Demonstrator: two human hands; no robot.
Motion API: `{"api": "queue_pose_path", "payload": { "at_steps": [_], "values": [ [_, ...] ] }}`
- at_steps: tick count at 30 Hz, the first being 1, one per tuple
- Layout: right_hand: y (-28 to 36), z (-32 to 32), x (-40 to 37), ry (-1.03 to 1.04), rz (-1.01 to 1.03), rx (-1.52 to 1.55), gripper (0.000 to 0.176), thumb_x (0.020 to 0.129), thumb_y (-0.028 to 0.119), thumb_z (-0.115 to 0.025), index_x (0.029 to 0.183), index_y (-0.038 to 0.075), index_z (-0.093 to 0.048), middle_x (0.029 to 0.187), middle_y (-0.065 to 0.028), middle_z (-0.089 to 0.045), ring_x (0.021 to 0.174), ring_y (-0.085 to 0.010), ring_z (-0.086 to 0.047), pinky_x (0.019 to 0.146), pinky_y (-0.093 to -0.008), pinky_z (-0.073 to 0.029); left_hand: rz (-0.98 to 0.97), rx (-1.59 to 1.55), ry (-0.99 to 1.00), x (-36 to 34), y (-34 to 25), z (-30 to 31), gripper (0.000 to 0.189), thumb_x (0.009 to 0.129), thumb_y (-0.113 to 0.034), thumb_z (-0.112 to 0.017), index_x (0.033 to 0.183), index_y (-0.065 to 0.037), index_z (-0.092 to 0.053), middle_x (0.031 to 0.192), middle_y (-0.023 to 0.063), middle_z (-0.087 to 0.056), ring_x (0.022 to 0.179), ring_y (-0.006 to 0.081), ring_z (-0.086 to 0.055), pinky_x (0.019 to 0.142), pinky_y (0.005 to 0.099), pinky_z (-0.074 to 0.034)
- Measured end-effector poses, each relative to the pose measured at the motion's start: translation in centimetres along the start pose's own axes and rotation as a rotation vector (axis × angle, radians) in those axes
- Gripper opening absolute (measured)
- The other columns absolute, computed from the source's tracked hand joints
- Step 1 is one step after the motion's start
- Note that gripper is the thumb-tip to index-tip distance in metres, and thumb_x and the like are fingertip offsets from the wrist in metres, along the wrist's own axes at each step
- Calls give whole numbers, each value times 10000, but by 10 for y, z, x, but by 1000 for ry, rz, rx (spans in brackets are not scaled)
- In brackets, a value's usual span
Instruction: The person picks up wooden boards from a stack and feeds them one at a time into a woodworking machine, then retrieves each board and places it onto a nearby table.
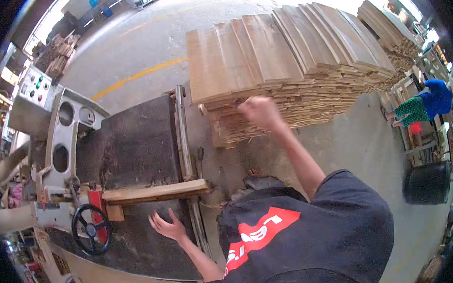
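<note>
My left hand (pixel 168 225) hovers over the dark machine table (pixel 145 250), fingers spread and holding nothing. Just beyond it a narrow wooden board (pixel 157 190) lies across the table, against a red guard (pixel 96 201). A small wood block (pixel 116 213) sits beside the guard. Stretched out to the far side, my right hand (pixel 259 111) is curled closed and slightly blurred, at the near edge of a large stack of wooden boards (pixel 270 45). Whatever its fingers may hold is hidden.
A black handwheel (pixel 91 229) and a control panel with buttons (pixel 35 88) are on the machine's left. A metal roller (pixel 182 128) runs along the table edge. At right stand a black bin (pixel 426 183) and a person in blue (pixel 436 100). More boards (pixel 385 25) are stacked behind.
</note>
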State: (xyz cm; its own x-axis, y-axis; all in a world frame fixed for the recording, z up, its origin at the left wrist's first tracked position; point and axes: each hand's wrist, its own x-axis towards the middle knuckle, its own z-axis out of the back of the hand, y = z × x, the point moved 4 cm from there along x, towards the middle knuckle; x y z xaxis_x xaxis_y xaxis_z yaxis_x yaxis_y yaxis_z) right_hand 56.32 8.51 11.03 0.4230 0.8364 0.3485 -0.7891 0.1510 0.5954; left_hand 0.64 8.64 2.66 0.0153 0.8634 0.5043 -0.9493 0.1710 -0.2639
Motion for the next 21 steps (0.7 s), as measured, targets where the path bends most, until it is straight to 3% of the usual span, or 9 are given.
{"api": "queue_pose_path", "payload": {
  "at_steps": [1,3,6,9,12,13,16,19,21],
  "values": [
    [-45,29,13,-26,-157,-58,494,979,531,-692,1003,47,-787,935,-213,-766,850,-377,-760,745,-517,-597,-47,6,10,-5,-3,-10,623,1050,-504,-648,1444,-24,-602,1458,165,-626,1455,374,-487,1161,539,-428],
    [-95,82,29,-22,-377,-296,579,938,582,-735,1160,47,-744,1111,-206,-761,999,-346,-752,830,-492,-604,-61,-2,31,-5,-16,-14,638,1046,-523,-644,1442,-24,-604,1456,159,-628,1459,371,-483,1160,540,-429],
    [-127,115,37,-26,-272,-663,741,902,562,-788,1400,39,-621,1398,-219,-649,1250,-382,-649,1006,-496,-552,-4,-3,79,-6,-25,-16,690,1049,-575,-611,1437,-5,-605,1461,177,-623,1467,379,-471,1158,538,-433],
    [-156,96,53,143,-281,-729,966,868,525,-833,1637,138,-394,1625,-239,-450,1496,-447,-432,1199,-593,-395,108,-6,103,-7,-25,-14,725,1059,-600,-578,1428,24,-605,1461,209,-616,1469,399,-461,1150,543,-439],
    [-124,75,61,350,-293,-865,1142,832,362,-893,1720,351,-175,1738,-264,-242,1601,-458,-263,1300,-632,-236,159,31,107,-10,-10,-18,718,1058,-591,-586,1429,23,-606,1467,219,-607,1465,402,-463,1160,546,-426],
    [-130,62,67,334,-281,-792,1112,890,207,-822,1693,507,-115,1742,-286,-204,1595,-497,-251,1263,-718,-232,170,18,101,-11,-7,-22,703,1053,-573,-607,1436,16,-605,1467,224,-605,1452,403,-473,1174,546,-411],
    [-152,17,88,326,-328,-715,879,1004,149,-672,1689,461,-218,1728,-314,-217,1556,-564,-288,1225,-736,-284,145,-22,76,-10,-1,-29,689,1044,-549,-633,1439,15,-601,1471,221,-602,1438,410,-483,1182,547,-401],
    [-162,-12,106,434,-407,-911,628,1124,141,-427,1669,431,-312,1674,-395,-263,1472,-656,-352,1151,-784,-333,169,1,92,-10,-1,-29,682,1048,-543,-628,1439,15,-602,1470,223,-602,1430,406,-491,1180,553,-400],
    [-164,-22,110,428,-360,-938,572,1128,154,-416,1653,376,-369,1623,-430,-322,1431,-687,-380,1109,-800,-362,146,-27,77,-7,-1,-31,664,1054,-536,-621,1437,6,-606,1475,214,-600,1426,401,-497,1178,551,-400]
  ]
}}
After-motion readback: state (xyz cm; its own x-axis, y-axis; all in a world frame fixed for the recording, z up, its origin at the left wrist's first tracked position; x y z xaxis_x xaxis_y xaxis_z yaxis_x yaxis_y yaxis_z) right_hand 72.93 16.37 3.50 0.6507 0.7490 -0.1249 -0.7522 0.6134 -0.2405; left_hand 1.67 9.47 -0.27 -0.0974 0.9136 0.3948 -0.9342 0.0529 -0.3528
